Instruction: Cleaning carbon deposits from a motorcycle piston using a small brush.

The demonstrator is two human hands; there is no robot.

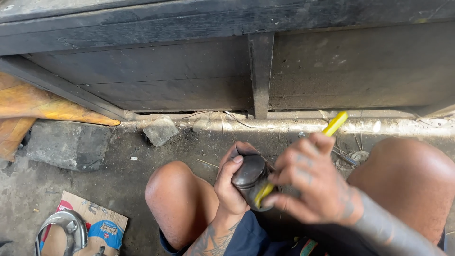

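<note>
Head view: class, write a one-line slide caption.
Seated person's left hand grips a dark metal cylinder while the right hand works a yellow-handled tool against it.

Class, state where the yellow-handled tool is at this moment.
In the head view, right of centre: the yellow-handled tool is gripped in the right hand, its lower end against the dark metal part held by the left hand.

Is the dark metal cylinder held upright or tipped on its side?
Tipped. The dark metal cylinder lies slanted in the left hand, its rounded end up-left, while the right hand presses a yellow-handled tool against it.
</note>
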